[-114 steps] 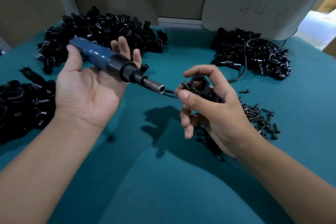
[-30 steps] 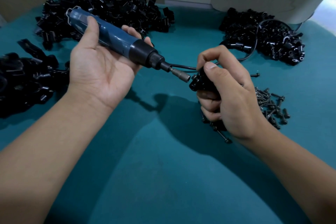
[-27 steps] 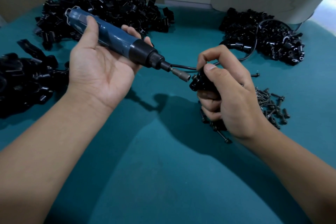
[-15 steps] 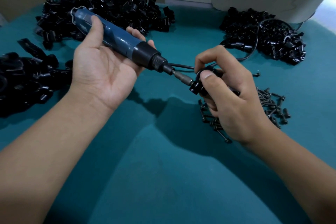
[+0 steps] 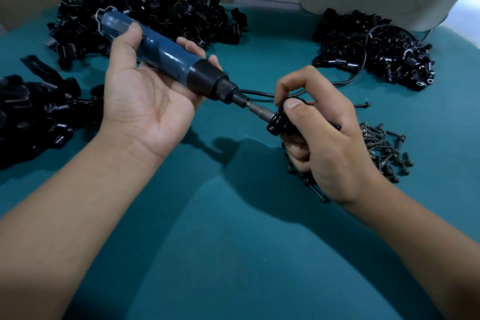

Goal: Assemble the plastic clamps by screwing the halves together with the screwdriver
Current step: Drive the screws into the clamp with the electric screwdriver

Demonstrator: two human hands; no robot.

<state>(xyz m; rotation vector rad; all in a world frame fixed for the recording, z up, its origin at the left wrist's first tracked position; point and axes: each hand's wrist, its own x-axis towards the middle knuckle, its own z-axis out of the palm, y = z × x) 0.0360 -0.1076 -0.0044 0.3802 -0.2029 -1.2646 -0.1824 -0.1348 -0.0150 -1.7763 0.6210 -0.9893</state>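
Note:
My left hand [image 5: 145, 101], palm up, holds the blue electric screwdriver [image 5: 166, 56], thumb pressed on its barrel and fingers curled behind it. The screwdriver points down to the right, and its metal bit tip [image 5: 261, 113] sits against the black plastic clamp [image 5: 279, 125]. My right hand [image 5: 327, 138] pinches that clamp between thumb and forefinger, with the other fingers curled under it. Most of the clamp is hidden by my fingers.
Heaps of black clamp parts lie at the back left [image 5: 155, 10], far left [image 5: 33, 112] and back right [image 5: 376, 49] on the teal table cover [image 5: 233, 254]. A pile of dark screws [image 5: 384, 148] lies right of my right hand. The screwdriver's black cable [image 5: 363, 70] loops across the back-right heap.
The screwdriver has slid down and right until its bit met the clamp. My right hand turned the clamp slightly and now pinches it from above.

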